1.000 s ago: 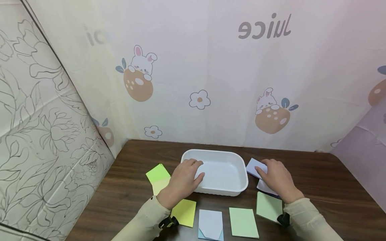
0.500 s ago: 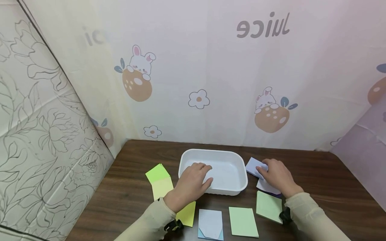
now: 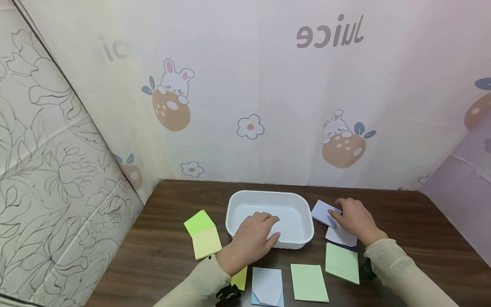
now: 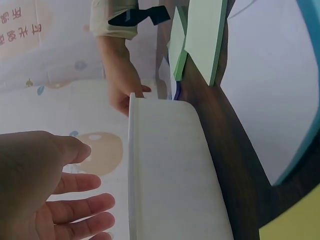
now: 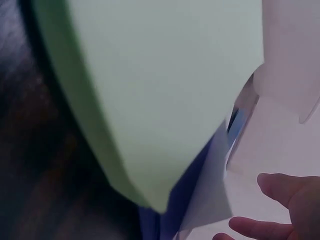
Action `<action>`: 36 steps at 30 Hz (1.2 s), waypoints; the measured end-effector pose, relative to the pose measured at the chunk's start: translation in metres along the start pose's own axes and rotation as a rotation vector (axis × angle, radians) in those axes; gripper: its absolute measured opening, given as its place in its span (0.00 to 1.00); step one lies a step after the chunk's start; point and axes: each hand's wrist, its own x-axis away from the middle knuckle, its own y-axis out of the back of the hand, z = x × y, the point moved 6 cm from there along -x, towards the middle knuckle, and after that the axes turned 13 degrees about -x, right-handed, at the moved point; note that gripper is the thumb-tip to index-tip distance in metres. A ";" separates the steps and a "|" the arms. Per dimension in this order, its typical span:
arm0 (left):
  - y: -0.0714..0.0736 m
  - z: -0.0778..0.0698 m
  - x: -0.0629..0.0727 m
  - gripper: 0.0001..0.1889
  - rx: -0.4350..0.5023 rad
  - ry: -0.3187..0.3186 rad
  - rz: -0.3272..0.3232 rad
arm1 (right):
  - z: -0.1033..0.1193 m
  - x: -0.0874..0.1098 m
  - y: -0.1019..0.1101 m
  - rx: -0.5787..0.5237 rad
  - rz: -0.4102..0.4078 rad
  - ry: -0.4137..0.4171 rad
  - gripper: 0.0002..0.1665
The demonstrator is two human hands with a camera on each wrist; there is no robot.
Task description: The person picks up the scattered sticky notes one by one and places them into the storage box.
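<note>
My left hand (image 3: 253,238) hovers over the near side of the white plastic tray (image 3: 294,215), fingers spread and holding nothing. In the left wrist view that hand (image 4: 35,185) appears beside the tray's wall (image 4: 172,170), apart from it. To the tray's right, my right hand (image 3: 357,221) is above the periwinkle sticky-note pad (image 3: 321,212) and the lavender sticky-note pad (image 3: 340,236). The fingers and thumb of the right hand (image 5: 295,207) look loose, with nothing between them in the right wrist view. Whether a fingertip touches the periwinkle pad cannot be told.
Two pale green pads (image 3: 309,283) and a light blue pad (image 3: 267,285) lie in front of the tray. A yellow pad (image 3: 239,280) is partly under the left sleeve. Lime (image 3: 199,222) and pale yellow pads (image 3: 207,241) lie left. A printed curtain (image 3: 284,85) hangs behind the table.
My left hand has moved right and slightly toward me, from the tray's left side to its middle. The right hand has lifted slightly and stays near the periwinkle pad.
</note>
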 end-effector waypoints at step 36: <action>-0.013 -0.030 -0.026 0.17 -0.042 -0.068 0.053 | -0.016 -0.008 -0.020 0.028 0.123 -0.060 0.41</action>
